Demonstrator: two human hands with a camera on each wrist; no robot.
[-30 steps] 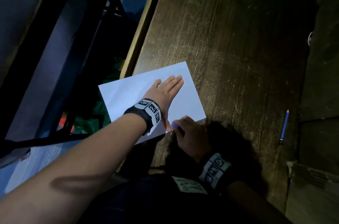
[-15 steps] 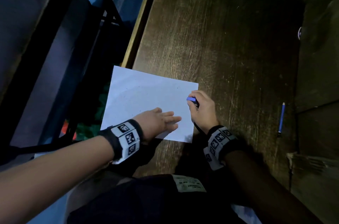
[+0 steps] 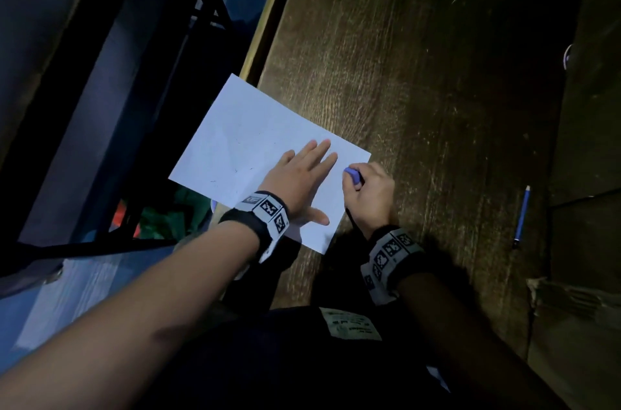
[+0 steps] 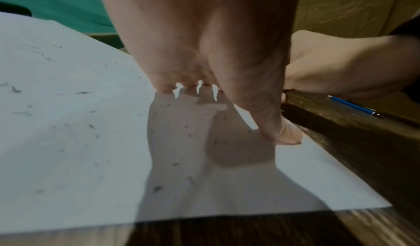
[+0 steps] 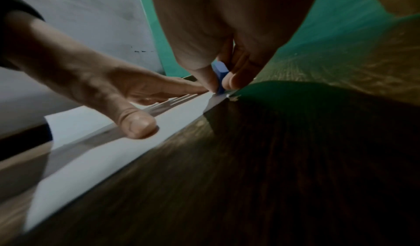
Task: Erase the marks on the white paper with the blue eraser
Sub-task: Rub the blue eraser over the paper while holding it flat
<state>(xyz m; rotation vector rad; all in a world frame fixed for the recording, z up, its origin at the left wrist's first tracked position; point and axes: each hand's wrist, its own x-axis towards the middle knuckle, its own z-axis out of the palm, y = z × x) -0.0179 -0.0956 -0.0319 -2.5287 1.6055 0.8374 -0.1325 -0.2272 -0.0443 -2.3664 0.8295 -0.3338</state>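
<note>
A white sheet of paper (image 3: 248,147) lies on the dark wooden table (image 3: 420,90), its left corner past the table's edge. Small grey marks and crumbs dot the paper (image 4: 68,124). My left hand (image 3: 302,174) lies flat on the sheet with straight fingers, thumb spread toward me. My right hand (image 3: 368,194) pinches a small blue eraser (image 3: 353,174) between thumb and fingers at the sheet's right edge. In the right wrist view the eraser (image 5: 221,73) touches the paper (image 5: 113,151) near its far corner, close to my left fingertips.
A blue pencil (image 3: 522,216) lies on the table to the right, also seen as the pencil (image 4: 354,107). A black metal frame (image 3: 208,6) and blue floor lie beyond the table's left edge. Cardboard (image 3: 571,325) sits at the lower right.
The paper has turned on the table. My left hand shifted on the sheet and now points away from me. My right hand with the eraser moved to the sheet's right edge.
</note>
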